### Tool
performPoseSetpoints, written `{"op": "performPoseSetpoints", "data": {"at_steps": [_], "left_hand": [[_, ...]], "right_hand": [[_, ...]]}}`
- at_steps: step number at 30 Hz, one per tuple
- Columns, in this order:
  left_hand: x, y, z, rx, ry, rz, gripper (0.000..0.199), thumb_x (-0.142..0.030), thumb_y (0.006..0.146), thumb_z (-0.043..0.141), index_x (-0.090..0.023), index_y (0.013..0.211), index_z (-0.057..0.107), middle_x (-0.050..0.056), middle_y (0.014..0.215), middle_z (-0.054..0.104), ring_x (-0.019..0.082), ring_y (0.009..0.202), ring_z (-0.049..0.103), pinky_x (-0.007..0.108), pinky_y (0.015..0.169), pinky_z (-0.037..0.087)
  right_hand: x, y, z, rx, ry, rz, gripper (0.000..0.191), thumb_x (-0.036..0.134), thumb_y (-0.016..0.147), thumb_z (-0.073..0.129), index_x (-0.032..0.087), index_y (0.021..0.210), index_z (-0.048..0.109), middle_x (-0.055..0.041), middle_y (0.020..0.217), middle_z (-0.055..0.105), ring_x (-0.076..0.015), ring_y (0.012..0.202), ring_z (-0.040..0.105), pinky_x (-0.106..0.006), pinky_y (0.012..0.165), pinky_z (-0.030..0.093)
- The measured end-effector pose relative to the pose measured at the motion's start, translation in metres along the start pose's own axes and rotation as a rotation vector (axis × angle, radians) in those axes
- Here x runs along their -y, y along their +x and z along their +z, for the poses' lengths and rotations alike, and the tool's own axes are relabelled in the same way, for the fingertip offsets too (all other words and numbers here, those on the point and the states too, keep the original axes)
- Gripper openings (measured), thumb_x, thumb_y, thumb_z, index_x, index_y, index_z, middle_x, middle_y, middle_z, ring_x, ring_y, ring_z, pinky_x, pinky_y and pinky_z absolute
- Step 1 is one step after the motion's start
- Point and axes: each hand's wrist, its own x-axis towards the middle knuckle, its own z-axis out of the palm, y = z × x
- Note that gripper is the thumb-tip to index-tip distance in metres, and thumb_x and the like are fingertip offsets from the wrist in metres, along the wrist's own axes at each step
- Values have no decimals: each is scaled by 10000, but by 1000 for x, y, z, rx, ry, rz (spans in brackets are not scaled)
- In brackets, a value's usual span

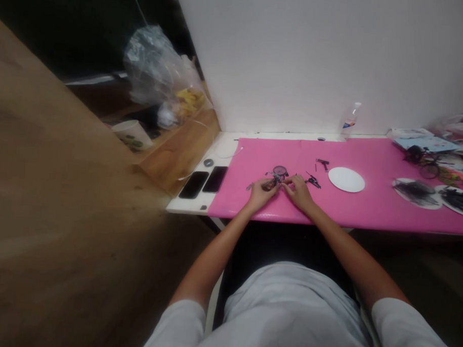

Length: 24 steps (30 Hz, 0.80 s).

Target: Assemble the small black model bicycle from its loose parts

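A small dark model with a spoked wheel, like a miniature bicycle, is between my hands on the pink mat. My left hand is closed around its left, near side. The fingers of my right hand are pinched at its right side; whatever they hold is too small to make out. Small black parts lie just right of my right hand, and another black part lies farther back. A white round plate rests to their right.
Two dark phones lie on the white table edge at the left, near a small round metal object. A plastic bottle stands by the wall. Plates of black parts and a dark wheeled model are at the right.
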Motion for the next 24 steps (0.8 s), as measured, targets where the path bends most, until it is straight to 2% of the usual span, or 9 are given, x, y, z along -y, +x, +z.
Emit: {"op": "performPoseSetpoints", "data": {"at_steps": [4, 8, 12, 18, 24], "left_hand": [[1, -1, -1, -17, 89, 50, 339, -460, 864, 817, -128, 927, 801, 70, 813, 702, 152, 705, 590, 258, 640, 461], [-4, -4, -2, -17, 266, 190, 250, -353, 922, 762, -174, 1092, 800, 57, 876, 688, 155, 764, 603, 262, 700, 478], [-4, -10, -1, -10, 459, 300, 179, -338, 975, 702, -183, 1008, 785, 42, 845, 636, 159, 772, 600, 268, 725, 480], [3, -15, 4, 18, 734, 424, 321, -329, 1032, 622, -194, 1305, 721, 81, 927, 676, 187, 811, 633, 293, 761, 491], [6, -16, 8, 52, 830, 514, 322, -314, 1066, 556, -237, 1337, 713, 92, 920, 690, 201, 836, 644, 305, 780, 476]], "right_hand": [[0, 0, 2, 3, -9, 32, 135, 323, 1021, 643, 220, 940, 676, -73, 890, 699, -279, 884, 603, -449, 877, 509], [0, 0, 1, 14, -19, 40, 206, 351, 1056, 579, 221, 932, 680, -86, 912, 703, -287, 918, 602, -453, 879, 509], [-3, 0, 2, 47, -14, 39, 260, 325, 1077, 491, 217, 937, 683, -103, 957, 705, -292, 959, 601, -462, 907, 504], [-12, -1, 5, 53, 5, 5, 148, 232, 995, 498, 213, 936, 633, -111, 959, 682, -293, 932, 580, -433, 845, 490], [-13, -3, 2, 41, -27, -34, 98, 195, 944, 488, 228, 892, 563, -109, 950, 644, -297, 914, 551, -426, 812, 476]]}}
